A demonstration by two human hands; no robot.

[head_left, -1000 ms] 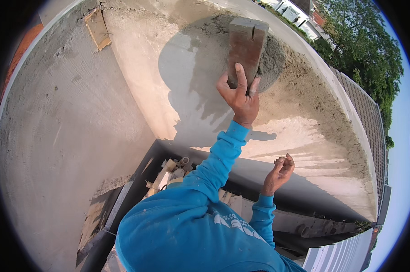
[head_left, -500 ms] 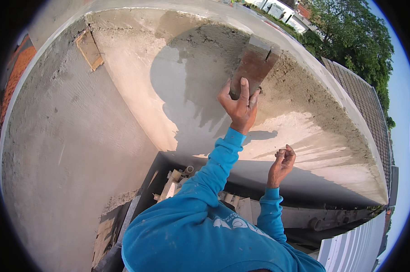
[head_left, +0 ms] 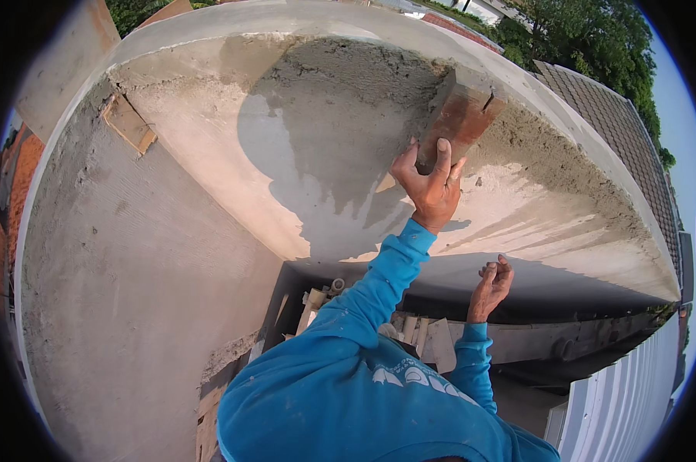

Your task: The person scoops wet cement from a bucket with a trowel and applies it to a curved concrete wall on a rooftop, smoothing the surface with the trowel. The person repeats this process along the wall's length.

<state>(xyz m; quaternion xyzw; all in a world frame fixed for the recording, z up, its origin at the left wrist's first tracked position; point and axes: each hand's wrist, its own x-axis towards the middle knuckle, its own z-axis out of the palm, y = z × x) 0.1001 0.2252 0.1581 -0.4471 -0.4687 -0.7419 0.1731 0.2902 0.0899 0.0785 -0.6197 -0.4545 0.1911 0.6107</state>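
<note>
My left hand (head_left: 432, 190) grips the lower end of a flat reddish-brown board (head_left: 463, 122) with a slit near its top edge. The board lies against the upper part of a cement wall (head_left: 340, 142), close under its rim, and its left side is smeared grey. Dark wet plaster spreads to the left of it, and rough plaster (head_left: 571, 165) runs on to the right. Lower and to the right, my right hand (head_left: 492, 289) hangs in front of the wall, its fingers loosely bent and apart, with nothing visible in them.
A second grey wall (head_left: 148, 292) meets this one at a corner on the left, with a small wooden frame (head_left: 129, 125) set near its top. Pipes and rubble (head_left: 336, 289) lie below. Corrugated metal sheeting (head_left: 609, 408) stands at lower right.
My left hand and the board have shifted a little to the right along the wall's upper band. The whole view has also swung somewhat. My right hand keeps its loose bend.
</note>
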